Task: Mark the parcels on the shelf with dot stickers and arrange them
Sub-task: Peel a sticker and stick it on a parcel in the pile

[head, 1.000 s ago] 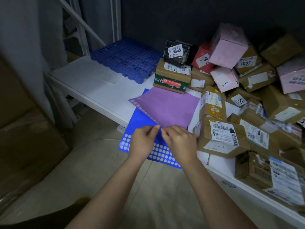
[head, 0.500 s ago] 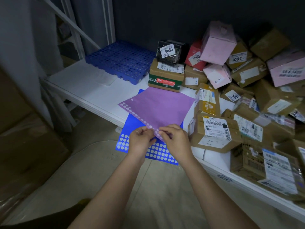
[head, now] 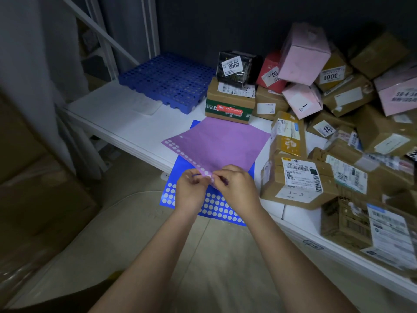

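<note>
Parcels (head: 297,177): stood heaped on the white shelf (head: 126,123), to the right of and beyond the fingers; none shown bearing a dot sticker yet, by the look of it.
Purple sticker sheet (head: 218,145): lay flat on the shelf just beyond the fingers, its near corner lifted off and held; rows of pale dots ran along its left edge only.
Orientation: the purple sheet sat turned like a diamond, one corner toward the person, the opposite corner toward the stacked boxes; its dotted edge ran from the fingers away to the left.
Blue sticker sheet (head: 214,206): lay under the purple one and directly below the fingers, overhanging the shelf's front edge, many white dots showing.
Left hand (head: 190,190): fingers curled narrow on the near corner of the purple sheet, probably to steady it.
Right hand (head: 237,186): fingertips pinched at that same corner, touching the left hand's; likely working one dot loose. Whether a dot had come free could not be told.
Reason for placement: sheets kept at the shelf's front, close to the body, so that dots could be peeled and carried to the parcels alongside.
Blue pallet (head: 167,82): rested at the back left, well apart from the fingers.
</note>
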